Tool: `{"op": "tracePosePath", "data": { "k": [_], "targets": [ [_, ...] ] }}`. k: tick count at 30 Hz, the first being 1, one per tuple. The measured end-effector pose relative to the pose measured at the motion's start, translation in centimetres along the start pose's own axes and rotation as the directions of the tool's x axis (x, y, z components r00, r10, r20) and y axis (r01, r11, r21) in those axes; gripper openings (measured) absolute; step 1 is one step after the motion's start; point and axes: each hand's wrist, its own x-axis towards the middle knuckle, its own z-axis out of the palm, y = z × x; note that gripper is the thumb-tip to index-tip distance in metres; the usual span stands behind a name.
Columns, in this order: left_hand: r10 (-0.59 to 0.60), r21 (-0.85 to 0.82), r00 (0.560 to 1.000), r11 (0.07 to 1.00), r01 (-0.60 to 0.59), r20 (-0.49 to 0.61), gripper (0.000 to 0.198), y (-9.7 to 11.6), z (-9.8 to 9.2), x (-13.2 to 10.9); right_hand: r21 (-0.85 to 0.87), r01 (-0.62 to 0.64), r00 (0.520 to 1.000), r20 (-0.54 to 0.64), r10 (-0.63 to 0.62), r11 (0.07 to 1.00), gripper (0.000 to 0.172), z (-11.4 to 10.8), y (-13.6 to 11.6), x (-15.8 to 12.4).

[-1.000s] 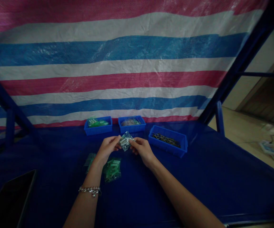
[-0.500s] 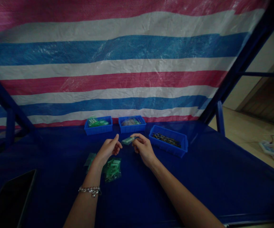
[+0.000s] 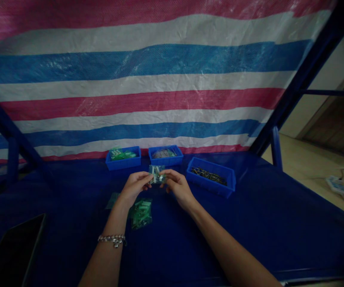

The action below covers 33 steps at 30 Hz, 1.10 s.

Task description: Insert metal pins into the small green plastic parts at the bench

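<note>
A small clear plastic bag [image 3: 157, 171] with pale pieces inside is held up between both hands, just in front of the back bins. My left hand [image 3: 135, 186] pinches its left side, thumb on top. My right hand [image 3: 177, 186] has thumb and fingertips closed on its right side. Below, on the table, lies a filled bag of green and white pieces [image 3: 142, 213]. Another clear bag [image 3: 112, 200] lies partly hidden behind my left wrist, its contents hard to make out.
A blue bin of green pieces [image 3: 123, 164] and a blue bin of clear bags or pale pieces [image 3: 166, 161] stand at the back. To the right sits a blue bin of thin dark metal pieces [image 3: 210, 192]. A dark phone-like slab [image 3: 13, 251] lies front left. Striped sheeting [image 3: 148, 99] hangs behind.
My left hand has closed from open onto the bag's left side. The bag has turned from nearly flat to upright, facing me. My right hand keeps its hold.
</note>
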Motion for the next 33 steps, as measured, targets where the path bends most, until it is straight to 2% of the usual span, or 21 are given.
{"op": "tracePosePath", "data": {
  "k": [5,10,15,17,19,22,25,27,28,30,33],
  "targets": [
    [0.044,0.075,0.998,0.996,-0.039,-0.054,0.028,-0.3,-0.2,0.3,-0.064,-0.014,1.000,-0.021,0.012,0.998,0.024,0.1,0.1,0.2],
    [0.057,0.125,0.998,0.991,-0.052,-0.039,0.026,-0.1,-0.1,0.1,-0.076,0.005,1.000,-0.002,-0.005,0.997,0.025,0.2,0.8,0.5],
    [0.077,0.221,0.997,0.973,-0.070,-0.022,0.028,0.1,-0.1,0.0,-0.112,-0.015,0.997,-0.078,0.006,0.994,0.021,0.1,1.5,0.4],
    [0.107,0.255,0.992,0.963,-0.089,-0.061,0.032,-0.2,-0.6,0.3,-0.134,-0.021,0.994,-0.108,0.006,0.991,0.019,0.5,1.4,0.9],
    [0.155,0.320,0.974,0.943,-0.096,-0.164,0.033,-0.5,-1.4,0.8,-0.169,-0.006,0.992,-0.125,-0.016,0.986,0.018,1.6,1.0,2.3],
    [0.257,0.500,0.915,0.863,-0.074,-0.309,0.028,-1.0,-2.7,1.4,-0.197,0.060,0.990,-0.116,-0.084,0.979,0.016,4.7,-0.4,5.9],
    [0.280,0.575,0.901,0.817,-0.042,-0.332,0.027,-1.1,-3.2,1.5,-0.239,0.002,0.996,-0.091,-0.025,0.971,0.028,7.6,-1.5,10.0],
    [0.273,0.582,0.907,0.812,-0.038,-0.322,0.028,-1.1,-3.2,1.5,-0.407,-0.091,0.992,-0.119,0.046,0.909,0.038,8.3,-1.8,11.8],
    [0.280,0.588,0.907,0.808,-0.046,-0.314,0.028,-1.1,-3.1,1.4,-0.528,-0.107,0.989,-0.146,0.035,0.842,0.041,8.1,-1.8,12.3],
    [0.310,0.607,0.903,0.791,-0.071,-0.298,0.027,-1.0,-2.8,1.4,-0.775,-0.127,0.979,-0.197,-0.046,0.619,0.039,6.9,-1.7,12.4],
    [0.337,0.631,0.902,0.769,-0.099,-0.269,0.025,-1.1,-2.3,1.3,-0.841,-0.201,0.964,-0.261,-0.051,0.503,0.026,4.0,-1.9,12.0]
  ]
}}
